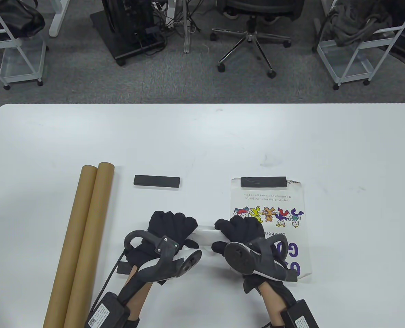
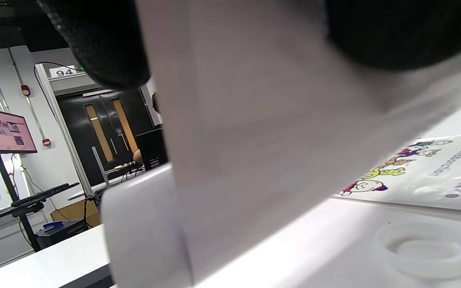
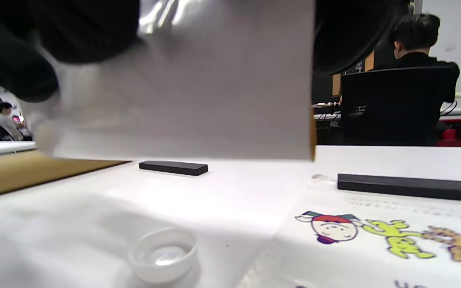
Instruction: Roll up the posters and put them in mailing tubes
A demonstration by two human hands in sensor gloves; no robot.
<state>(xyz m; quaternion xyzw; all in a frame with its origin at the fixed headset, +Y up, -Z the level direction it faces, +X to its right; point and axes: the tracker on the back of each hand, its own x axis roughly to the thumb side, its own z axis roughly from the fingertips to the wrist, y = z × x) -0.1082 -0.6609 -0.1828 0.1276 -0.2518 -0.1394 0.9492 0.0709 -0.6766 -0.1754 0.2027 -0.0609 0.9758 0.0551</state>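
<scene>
Both hands curl around a rolled white poster – left hand and right hand at either end, its long axis crosswise between them – with two cardboard mailing tubes lying lengthwise beyond the nearer left hand

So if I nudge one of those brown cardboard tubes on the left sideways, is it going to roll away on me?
Probably yes. The two mailing tubes are round, lie flat on the smooth white table, and nothing blocks their outer side. Touching along their length, one would likely push the other. They look rigid, hollow cardboard, so likely light and stiff when lifted.
</scene>
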